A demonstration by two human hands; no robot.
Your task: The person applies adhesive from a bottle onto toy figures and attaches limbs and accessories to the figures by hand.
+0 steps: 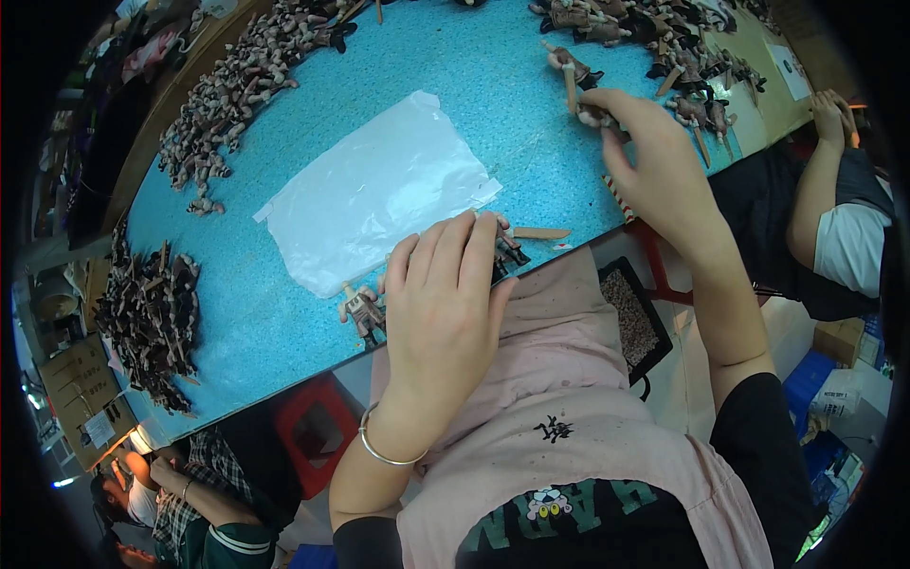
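My left hand [441, 284] lies palm down at the near table edge, fingers stretched out over small toy figures. One brown-and-dark figure [512, 251] peeks out beside its fingertips, next to a flat wooden stick [540, 233]. Left of that hand lies another figure [362, 311] in beige and dark colours. My right hand [649, 156] is closed at the right of the table, thumb and fingers pinching a small figurine [595, 116] that they partly cover. Just beyond, a figure with dark legs [574, 64] and a wooden stick [571, 89] lie on the table.
A white plastic sheet [370, 190] lies mid-table on the blue surface [284, 351]. Piles of figure parts [237, 95] and dark pieces [152, 313] line the left; more figures [678, 47] are heaped far right. Other people sit at both sides, near red stools [318, 431].
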